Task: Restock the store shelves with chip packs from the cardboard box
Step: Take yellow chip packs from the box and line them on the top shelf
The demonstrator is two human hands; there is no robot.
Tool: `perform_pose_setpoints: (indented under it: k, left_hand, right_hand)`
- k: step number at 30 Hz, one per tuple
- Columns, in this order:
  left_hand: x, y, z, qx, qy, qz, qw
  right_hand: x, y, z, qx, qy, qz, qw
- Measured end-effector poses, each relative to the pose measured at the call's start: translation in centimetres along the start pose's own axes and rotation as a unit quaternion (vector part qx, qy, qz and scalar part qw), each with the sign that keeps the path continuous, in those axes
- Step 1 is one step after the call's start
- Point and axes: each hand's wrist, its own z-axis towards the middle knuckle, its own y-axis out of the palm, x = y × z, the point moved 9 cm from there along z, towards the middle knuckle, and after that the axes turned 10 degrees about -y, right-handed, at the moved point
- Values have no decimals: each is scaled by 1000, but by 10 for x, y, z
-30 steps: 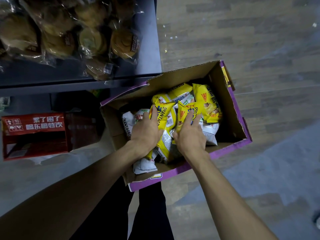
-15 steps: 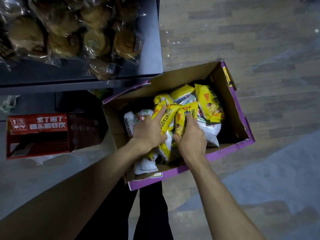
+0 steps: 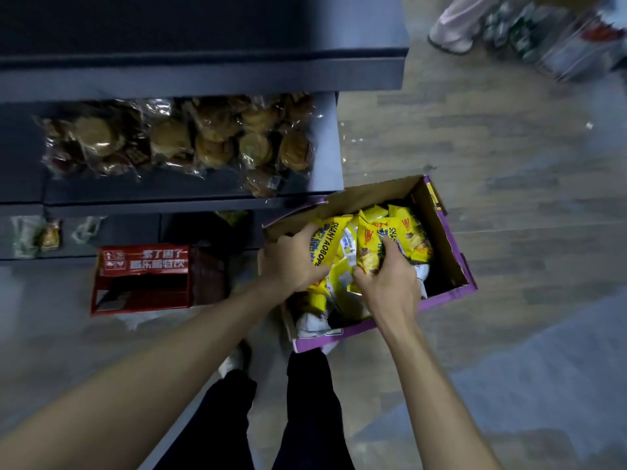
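Yellow chip packs point(image 3: 409, 234) lay heaped in the cardboard box point(image 3: 453, 262) on the floor. Left hand point(image 3: 291, 262) and right hand point(image 3: 386, 284) each kept a curled grip round a pack. None showed on the shelf point(image 3: 327, 137); restocking looked barely begun.

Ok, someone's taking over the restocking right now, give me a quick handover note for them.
Left hand: grips a yellow chip pack inside the cardboard box.
Right hand: grips a second chip pack beside it.
The box stands on the floor beside the shelf, which holds bagged pastries. More packs lie in the box.
Done: two packs in hand, not yet out of the box; no chip packs show on the shelves in view.
Left: lift them out, shelve them, repeat until the box is empty.
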Motion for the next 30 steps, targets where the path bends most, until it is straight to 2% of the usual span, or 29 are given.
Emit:
perform_pose_setpoints:
  k: [3, 6, 12, 18, 23, 30]
  left_hand:
    - [-5, -38, -21, 24, 47, -33, 998]
    - [-20, -71, -45, 40, 76, -15, 996]
    - [-90, -145, -92, 92, 84, -43, 991]
    - [-159, -242, -136, 174, 79, -89, 978]
    - [-196, -318, -171, 255, 80, -115, 957]
    - [-226, -420, -223, 378, 115, -165, 904]
  right_hand:
    - [-24, -11, -23, 12, -4, 19, 1000]
    - [-55, -21, -49, 37, -8, 25, 999]
    - [-155, -37, -104, 71, -43, 52, 995]
    - [-273, -56, -144, 101, -130, 57, 985]
    - [-356, -82, -172, 136, -196, 37, 970]
    - [-456, -131, -201, 206, -286, 47, 935]
